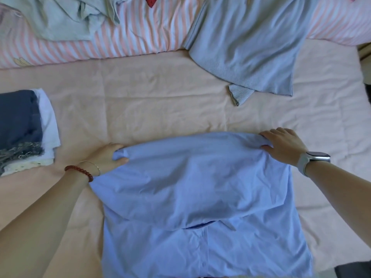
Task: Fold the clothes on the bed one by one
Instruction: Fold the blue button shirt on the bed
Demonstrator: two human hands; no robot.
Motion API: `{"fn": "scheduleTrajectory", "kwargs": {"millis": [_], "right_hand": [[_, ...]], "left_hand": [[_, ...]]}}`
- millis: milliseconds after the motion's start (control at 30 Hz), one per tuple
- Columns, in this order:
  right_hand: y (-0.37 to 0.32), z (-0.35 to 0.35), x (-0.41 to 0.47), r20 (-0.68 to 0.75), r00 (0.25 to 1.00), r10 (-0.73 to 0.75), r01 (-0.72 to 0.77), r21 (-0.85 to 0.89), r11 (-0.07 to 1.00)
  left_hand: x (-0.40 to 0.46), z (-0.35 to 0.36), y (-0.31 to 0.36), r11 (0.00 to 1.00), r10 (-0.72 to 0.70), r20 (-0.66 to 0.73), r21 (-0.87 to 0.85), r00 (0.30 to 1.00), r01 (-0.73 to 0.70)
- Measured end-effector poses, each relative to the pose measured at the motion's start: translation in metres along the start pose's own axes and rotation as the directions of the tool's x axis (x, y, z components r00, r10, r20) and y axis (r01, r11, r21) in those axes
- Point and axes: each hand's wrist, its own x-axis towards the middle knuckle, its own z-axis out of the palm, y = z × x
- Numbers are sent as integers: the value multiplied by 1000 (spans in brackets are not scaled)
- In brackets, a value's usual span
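Two hands pinch the far corners of a pale blue shirt (196, 187): the left hand (109, 157) and right hand (283, 146) each curl fingers round bunched cloth, apparently to bring one half evenly over the other. The shirt lies mid-bed on the peach sheet (140, 101), its fold edge running left to right, its button placket toward the person.

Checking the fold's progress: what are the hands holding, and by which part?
Both hands grip the light blue shirt: the left hand and right hand each pinch an end of its folded far edge.
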Motion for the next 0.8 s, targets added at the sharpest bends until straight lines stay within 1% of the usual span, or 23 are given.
{"fn": "scheduleTrajectory", "kwargs": {"millis": [67,133,200,267,400,467,500,533,600,633,667,700,800], "right_hand": [[2,-1,-4,-15,1000,-5,4,-24,1000],[0,-3,-10,-35,998,48,-47,36,998],[-2,-7,-14,-61,993,98,-94,64,993],[-3,-16,-15,-92,988,125,-121,51,991],[-1,-51,-10,-210,961,183,-180,32,983],[-2,-70,-5,-286,935,211,-207,47,977],[-3,-80,-2,-332,916,224,-216,63,974],[-3,-89,2,-385,892,236,-223,80,972],[-4,-107,11,-493,831,257,-231,115,966],[-3,-115,15,-543,796,265,-230,133,964],[-3,-121,16,-585,763,275,-230,152,961],[-3,-123,16,-616,734,285,-228,173,958],[-3,-115,1,-685,671,283,-188,212,959]], "left_hand": [[-5,-8,-4,1000,-13,31,26,999,12],[-9,-12,0,996,-6,14,92,1000,5],[-12,-17,9,985,-11,-75,169,997,24],[-13,-25,17,973,-6,-175,227,985,46],[-11,-50,34,967,31,-259,251,965,37],[-8,-68,44,966,46,-332,254,942,42],[-5,-79,50,968,59,-399,247,915,46],[-2,-90,54,969,83,-485,243,871,43],[4,-111,64,963,158,-644,267,748,27],[6,-118,68,958,194,-696,287,691,20],[6,-124,72,954,214,-731,298,648,22],[5,-125,74,953,221,-754,302,619,27],[-12,-110,70,940,281,-781,340,557,2]]}}
